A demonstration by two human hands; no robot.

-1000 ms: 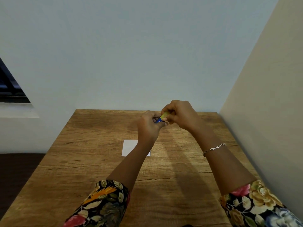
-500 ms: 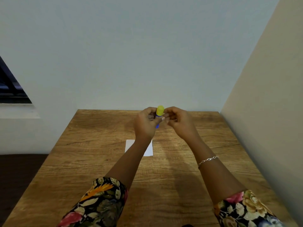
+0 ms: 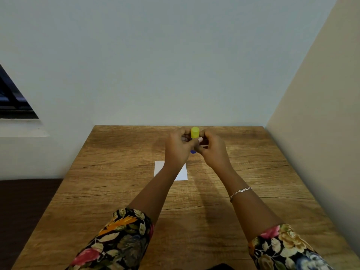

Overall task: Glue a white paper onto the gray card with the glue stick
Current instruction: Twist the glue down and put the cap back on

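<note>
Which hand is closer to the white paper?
Left. The left hand is over the white paper's far edge, its wrist covering part of it; the right hand is farther off to the right.

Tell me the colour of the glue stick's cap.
Yellow: the cap stands out clearly in the head view.

Soft, even light falls on the table (image 3: 109, 191), moderate rather than bright, and its wood looks matte. A faint shadow (image 3: 204, 203) lies along the table's middle. Your left hand (image 3: 178, 152) and right hand (image 3: 214, 154), over the table's far end, look slightly soft. Right of the table, the wall (image 3: 321, 133) leans with the wide lens.
</note>
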